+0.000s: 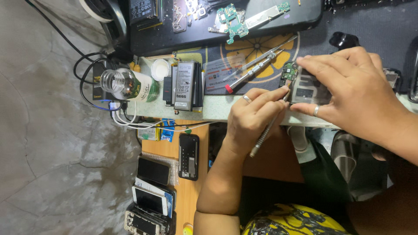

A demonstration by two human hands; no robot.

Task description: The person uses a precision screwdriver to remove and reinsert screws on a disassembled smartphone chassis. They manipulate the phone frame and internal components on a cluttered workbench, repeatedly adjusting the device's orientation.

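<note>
Nearest, a stack of phones (150, 202) on an orange shelf, with a black phone frame (188, 156) just beyond. Above these, the left hand (254, 115), closed around a slim screwdriver (266, 130), tip down at the opened phone (305, 89). Just beside it, the right hand (355, 85), fingers clamped on that phone's edges, pinning it at the pale front edge of the table (217, 109). Off to the left along the same edge, a grey battery (185, 85) and an open clear bottle (126, 85). Farther back, tweezers (261, 61) on the mat, then a green circuit board (237, 21) on a black tray (174, 37).
</note>
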